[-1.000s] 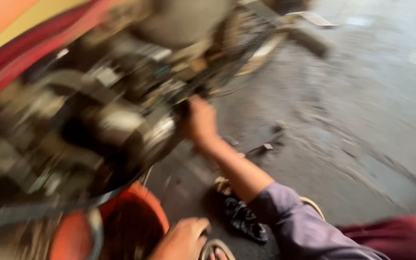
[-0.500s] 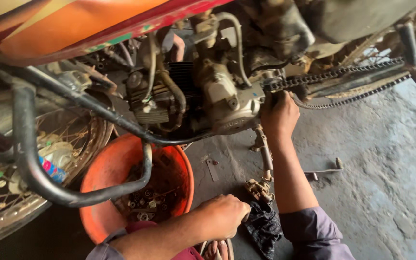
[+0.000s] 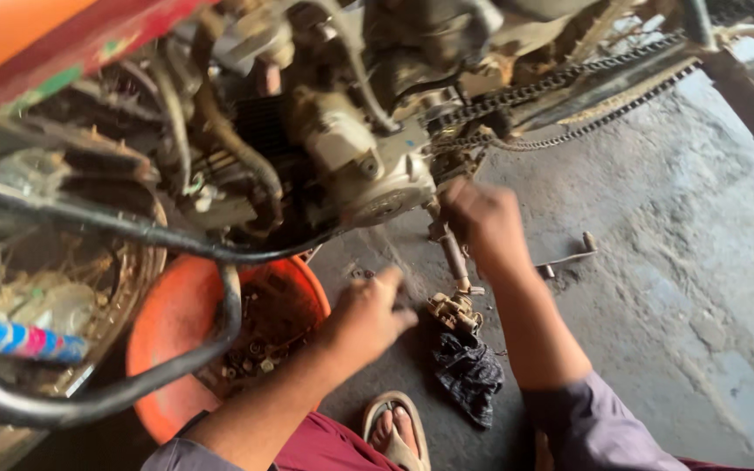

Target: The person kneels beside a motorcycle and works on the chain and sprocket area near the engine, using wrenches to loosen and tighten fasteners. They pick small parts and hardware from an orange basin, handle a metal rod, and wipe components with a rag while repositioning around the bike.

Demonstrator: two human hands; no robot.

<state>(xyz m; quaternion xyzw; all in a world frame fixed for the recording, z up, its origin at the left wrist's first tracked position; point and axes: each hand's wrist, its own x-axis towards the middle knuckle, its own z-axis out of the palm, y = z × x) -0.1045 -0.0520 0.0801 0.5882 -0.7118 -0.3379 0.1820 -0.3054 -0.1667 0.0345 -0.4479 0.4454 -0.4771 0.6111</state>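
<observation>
A motorcycle engine point(image 3: 368, 166) hangs above a grey concrete floor, with a drive chain point(image 3: 569, 87) running off to the upper right. My right hand point(image 3: 482, 218) reaches up to the engine's lower right side, fingers curled against it; whether it grips anything I cannot tell. My left hand point(image 3: 368, 318) hovers lower, fingers loosely spread over the floor beside an orange bowl point(image 3: 167, 349). It holds nothing that I can see. A metal part point(image 3: 455, 310) and a dark rag point(image 3: 469, 375) lie on the floor between my arms.
The orange bowl holds several small greasy parts. A black crash bar point(image 3: 220, 331) curves in front of it. A spoked wheel point(image 3: 71, 296) fills the left. A wrench-like tool point(image 3: 565, 257) lies on the floor at right. My sandalled foot point(image 3: 394, 432) is at the bottom.
The view has steadied and shifted. My left hand rose from near the rag and moved toward the engine. My right hand stays at the engine's underside.
</observation>
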